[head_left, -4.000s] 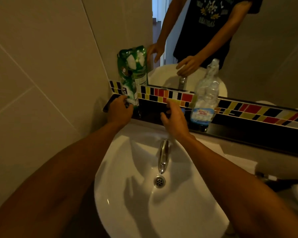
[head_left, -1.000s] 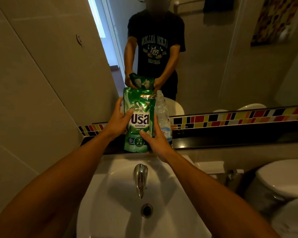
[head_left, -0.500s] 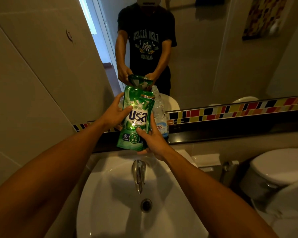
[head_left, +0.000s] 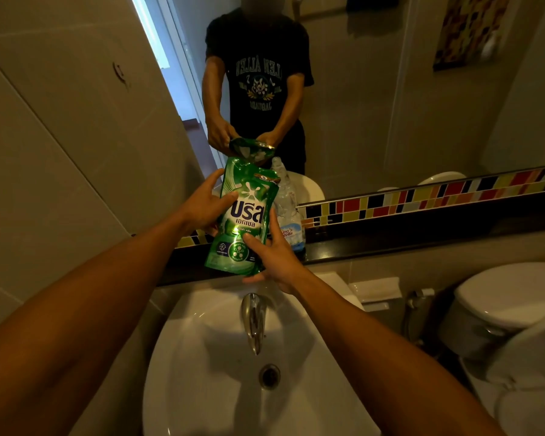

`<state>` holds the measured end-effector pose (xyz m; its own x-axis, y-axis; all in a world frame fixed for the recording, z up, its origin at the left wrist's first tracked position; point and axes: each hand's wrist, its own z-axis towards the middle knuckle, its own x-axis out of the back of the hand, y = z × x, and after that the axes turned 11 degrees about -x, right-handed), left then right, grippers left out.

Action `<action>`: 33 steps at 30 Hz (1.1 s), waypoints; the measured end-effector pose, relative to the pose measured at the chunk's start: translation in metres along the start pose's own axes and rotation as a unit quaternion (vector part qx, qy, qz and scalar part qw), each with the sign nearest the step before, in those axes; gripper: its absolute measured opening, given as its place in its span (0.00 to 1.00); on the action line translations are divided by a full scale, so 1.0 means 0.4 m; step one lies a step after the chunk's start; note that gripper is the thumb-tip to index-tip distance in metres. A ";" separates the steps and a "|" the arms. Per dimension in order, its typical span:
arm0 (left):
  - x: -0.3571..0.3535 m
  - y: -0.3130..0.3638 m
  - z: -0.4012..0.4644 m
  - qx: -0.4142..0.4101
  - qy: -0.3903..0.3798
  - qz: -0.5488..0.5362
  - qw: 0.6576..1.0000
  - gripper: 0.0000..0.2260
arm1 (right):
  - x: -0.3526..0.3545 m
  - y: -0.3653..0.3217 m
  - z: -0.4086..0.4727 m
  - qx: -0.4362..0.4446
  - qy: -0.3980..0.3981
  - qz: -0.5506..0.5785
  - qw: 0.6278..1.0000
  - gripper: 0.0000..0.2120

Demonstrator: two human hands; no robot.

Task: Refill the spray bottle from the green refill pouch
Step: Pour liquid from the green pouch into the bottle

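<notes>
Partly hiding the clear bottle, both hands grip the green pouch.

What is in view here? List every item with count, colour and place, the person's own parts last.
soft green plastic refill pouch: one, green with white lettering, held up over the back of the basin, in front of the bottle
clear plastic bottle with a blue label: one, clear, on the dark ledge behind the pouch; its top is hard to make out
white ceramic basin: one, white, below the hands
chrome tap: one, silver, at the back of the basin
round metal drain: one, dark metal, basin bottom
dark ledge: one, black, under the mirror
multicoloured tile strip: one, red, yellow, black, along the mirror's base
wall mirror: one, above the ledge
white toilet: one, white, right
left hand: one, grips the pouch's left edge
right hand: one, holds the pouch's lower right
</notes>
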<state>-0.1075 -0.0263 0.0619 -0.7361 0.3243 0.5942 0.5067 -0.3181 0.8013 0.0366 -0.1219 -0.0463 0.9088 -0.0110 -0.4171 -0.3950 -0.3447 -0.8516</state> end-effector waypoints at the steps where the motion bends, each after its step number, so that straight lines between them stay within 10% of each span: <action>1: 0.001 0.005 0.000 -0.002 -0.001 0.004 1.000 0.29 | -0.002 -0.001 -0.001 0.001 0.000 0.003 1.000 0.43; 33: 0.039 0.026 0.041 0.035 -0.039 0.059 0.997 0.32 | -0.026 -0.010 0.011 -0.006 -0.009 0.047 0.999 0.41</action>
<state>-0.1064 -0.0098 0.0808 -0.6328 0.3580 0.6866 0.6206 -0.2958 0.7262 0.0281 -0.1162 -0.0398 0.8654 -0.0279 -0.5003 -0.4766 -0.3547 -0.8044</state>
